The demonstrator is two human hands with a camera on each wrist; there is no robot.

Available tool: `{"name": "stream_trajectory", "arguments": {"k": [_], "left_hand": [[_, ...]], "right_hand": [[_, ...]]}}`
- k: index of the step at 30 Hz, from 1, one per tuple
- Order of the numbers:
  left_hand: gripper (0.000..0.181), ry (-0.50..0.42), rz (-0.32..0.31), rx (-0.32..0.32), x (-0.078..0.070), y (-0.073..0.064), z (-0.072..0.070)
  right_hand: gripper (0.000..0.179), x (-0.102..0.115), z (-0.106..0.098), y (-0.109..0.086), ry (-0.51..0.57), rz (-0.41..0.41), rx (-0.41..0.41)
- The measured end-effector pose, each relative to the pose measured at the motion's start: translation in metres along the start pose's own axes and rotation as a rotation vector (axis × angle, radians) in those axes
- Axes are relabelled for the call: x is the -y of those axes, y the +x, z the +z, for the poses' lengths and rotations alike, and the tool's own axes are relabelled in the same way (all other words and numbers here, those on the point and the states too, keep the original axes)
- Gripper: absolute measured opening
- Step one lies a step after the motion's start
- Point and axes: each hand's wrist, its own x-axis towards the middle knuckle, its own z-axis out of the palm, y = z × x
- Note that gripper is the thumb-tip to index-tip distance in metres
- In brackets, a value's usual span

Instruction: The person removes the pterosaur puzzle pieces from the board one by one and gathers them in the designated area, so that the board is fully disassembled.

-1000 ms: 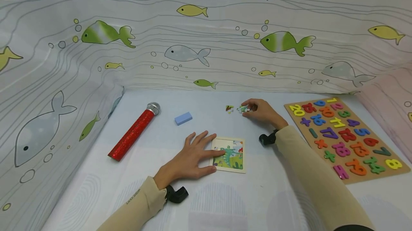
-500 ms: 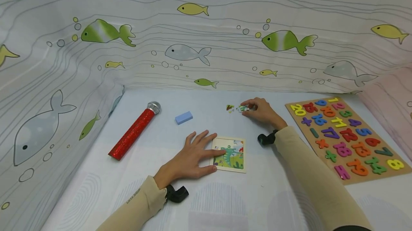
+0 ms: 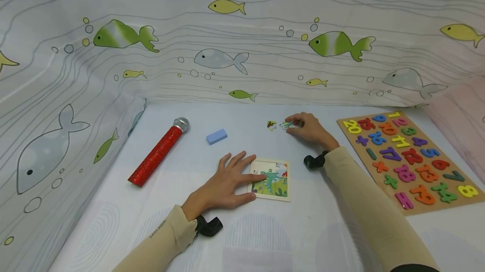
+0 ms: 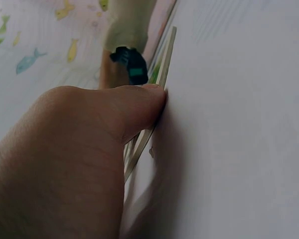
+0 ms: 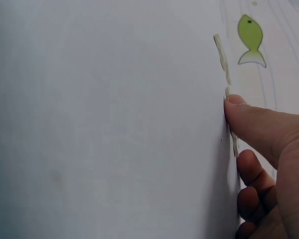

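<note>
My left hand (image 3: 225, 185) lies spread with straight fingers at the left side of a small wooden jigsaw puzzle (image 3: 281, 192). Its index fingertip rests on the green dinosaur picture, and in the left wrist view the thumb (image 4: 139, 102) presses against the board's edge (image 4: 164, 62). In the upper part of the puzzle there is a pale gap. Farther back, my right hand (image 3: 310, 129) pinches a small puzzle piece (image 3: 286, 125) between curled thumb and finger, down at the table. A second loose piece (image 3: 271, 125) lies just left of it.
A red glitter microphone (image 3: 159, 152) with a silver head lies at the left. A blue block (image 3: 217, 137) is behind the left hand. At the right lies a brown board (image 3: 365, 177) with coloured numbers and signs. Fish-printed cloth (image 3: 166, 82) rises behind the table.
The head view has tilted slightly, so the scene sits a little higher in the picture. Both hands stay at nearly the same spots on the table.
</note>
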Motion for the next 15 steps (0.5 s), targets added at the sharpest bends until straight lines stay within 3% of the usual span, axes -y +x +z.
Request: {"name": "stream_trajectory", "arguments": {"k": [4,11,15], "left_hand": [[0.052,0.009,0.002,-0.003,0.000,0.000,0.000],[0.053,0.024,-0.017,0.014,-0.002,0.001,-0.001],[0.053,0.031,-0.030,0.016,-0.002,0.002,-0.001]], "right_hand": [[0.040,0.000,-0.001,-0.002,0.021,-0.008,-0.013],[0.040,-0.002,0.000,-0.016,0.184,-0.051,-0.114],[0.038,-0.002,0.003,-0.030,0.206,-0.085,-0.102]]}}
